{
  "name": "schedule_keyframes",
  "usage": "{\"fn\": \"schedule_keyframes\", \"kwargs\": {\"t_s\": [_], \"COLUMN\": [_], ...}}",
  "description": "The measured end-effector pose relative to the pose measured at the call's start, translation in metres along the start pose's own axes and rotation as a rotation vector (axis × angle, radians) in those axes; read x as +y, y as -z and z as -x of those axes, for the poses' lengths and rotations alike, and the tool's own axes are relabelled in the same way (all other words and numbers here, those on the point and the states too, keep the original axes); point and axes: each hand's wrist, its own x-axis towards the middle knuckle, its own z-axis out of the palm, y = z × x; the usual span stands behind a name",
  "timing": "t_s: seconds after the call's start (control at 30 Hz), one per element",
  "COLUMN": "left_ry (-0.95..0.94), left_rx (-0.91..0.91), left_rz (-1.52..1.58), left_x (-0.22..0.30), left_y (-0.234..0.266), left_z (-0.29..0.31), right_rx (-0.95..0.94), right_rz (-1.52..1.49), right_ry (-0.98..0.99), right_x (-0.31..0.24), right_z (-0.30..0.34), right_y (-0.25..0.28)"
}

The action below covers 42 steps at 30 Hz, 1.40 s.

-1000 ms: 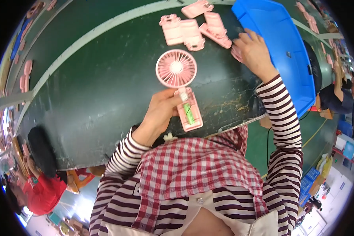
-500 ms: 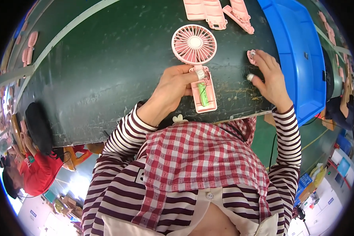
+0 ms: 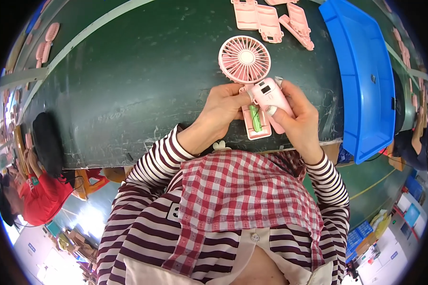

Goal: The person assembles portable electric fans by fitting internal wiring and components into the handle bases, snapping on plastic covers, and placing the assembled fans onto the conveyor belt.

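Note:
A pink handheld fan (image 3: 245, 57) lies on the dark green table, its round grille pointing away from me. Its handle stands open and shows a green battery cell (image 3: 256, 118) with a thin dark wire. My left hand (image 3: 219, 105) pinches the top of the handle, just below the grille. In my right hand (image 3: 300, 114) is a pink handle cover (image 3: 274, 99) with a small dark window. I hold it tilted over the right side of the open handle, partly covering it. White wraps show on some of my fingertips.
Several pink handle shells (image 3: 269, 21) lie at the far side of the table. A blue plastic tray (image 3: 361, 85) stands along the right. A black object (image 3: 48, 142) sits at the left edge, near a person in red (image 3: 47, 197).
My right hand has come left from beside the blue tray and now carries the pink handle cover over the fan's handle. My left hand keeps its hold on the fan.

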Motion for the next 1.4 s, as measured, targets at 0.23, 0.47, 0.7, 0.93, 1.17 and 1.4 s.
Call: {"fn": "schedule_keyframes", "kwargs": {"t_s": [0.23, 0.47, 0.7, 0.93, 1.17, 1.4], "left_ry": [-0.020, -0.001, 0.013, 0.027, 0.005, 0.010], "left_rx": [0.005, 0.001, 0.003, 0.013, 0.006, -0.015], "left_rz": [0.029, 0.006, 0.042, 0.239, 0.235, 0.230], "left_x": [-0.002, -0.001, -0.003, -0.006, -0.004, -0.007], "left_y": [-0.004, -0.005, -0.004, -0.005, -0.007, -0.004], "left_z": [0.002, 0.000, -0.002, -0.005, -0.003, -0.007], "right_rx": [-0.026, -0.116, 0.101, 0.105, 0.088, 0.078], "right_rz": [0.495, 0.449, 0.849, 0.918, 0.968, 0.999], "right_ry": [0.201, 0.013, 0.180, 0.237, 0.278, 0.253], "right_x": [-0.018, -0.024, -0.035, -0.038, -0.036, -0.035], "right_z": [0.010, 0.005, 0.016, 0.012, 0.004, 0.003], "right_y": [-0.008, -0.006, -0.011, -0.022, -0.031, -0.033]}}
